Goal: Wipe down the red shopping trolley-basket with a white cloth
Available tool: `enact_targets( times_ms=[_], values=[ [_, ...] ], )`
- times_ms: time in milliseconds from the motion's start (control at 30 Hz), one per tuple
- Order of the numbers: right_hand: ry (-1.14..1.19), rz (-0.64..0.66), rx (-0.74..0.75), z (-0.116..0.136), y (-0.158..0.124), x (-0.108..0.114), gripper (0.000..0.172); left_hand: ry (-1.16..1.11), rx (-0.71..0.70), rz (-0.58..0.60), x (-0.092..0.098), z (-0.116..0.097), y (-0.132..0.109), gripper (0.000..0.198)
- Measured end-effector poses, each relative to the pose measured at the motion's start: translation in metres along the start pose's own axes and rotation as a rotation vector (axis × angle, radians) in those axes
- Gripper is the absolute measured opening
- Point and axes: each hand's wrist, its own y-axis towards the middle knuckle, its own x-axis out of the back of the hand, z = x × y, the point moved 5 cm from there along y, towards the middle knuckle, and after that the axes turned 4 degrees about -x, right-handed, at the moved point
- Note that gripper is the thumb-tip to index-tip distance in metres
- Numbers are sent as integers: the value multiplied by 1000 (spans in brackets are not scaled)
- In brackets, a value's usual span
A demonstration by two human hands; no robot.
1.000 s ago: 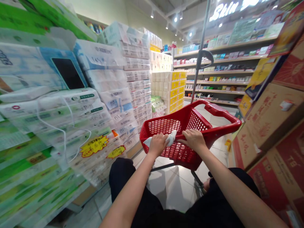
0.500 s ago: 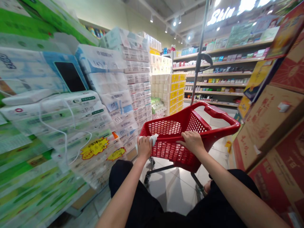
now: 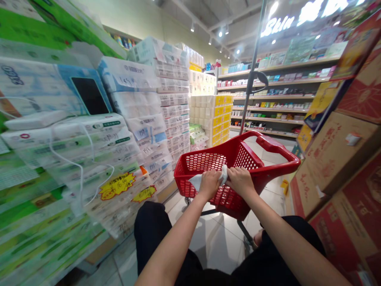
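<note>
A red plastic shopping cart basket (image 3: 268, 161) stands in front of me in a shop aisle. My left hand (image 3: 209, 184) is closed on a white cloth (image 3: 198, 180) and presses it on the basket's near rim. My right hand (image 3: 240, 180) grips the same rim just to the right, touching the left hand and the cloth's upper end. Nothing shows inside the basket. My legs in black trousers are below.
Stacked packs of tissue paper (image 3: 139, 115) with yellow price tags fill the left side. Brown and red cardboard boxes (image 3: 336, 159) are stacked on the right. A metal pole (image 3: 251, 75) rises behind the cart. Product shelves (image 3: 268, 99) line the back. Tiled floor (image 3: 214, 238) lies under the cart.
My left hand slid the cloth left along the near rim, then back right until it met my right hand. The right hand stayed on the rim.
</note>
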Motion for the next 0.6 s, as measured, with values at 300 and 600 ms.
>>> enact_targets(
  times_ms=[300,600],
  values=[
    [-57,120,81,11,2,29,9,-73,-52,1,11,19,-4,37],
    [-92,314,-91,-38,8,50,48,-20,-36,-14,7,38,-3,35]
  ],
)
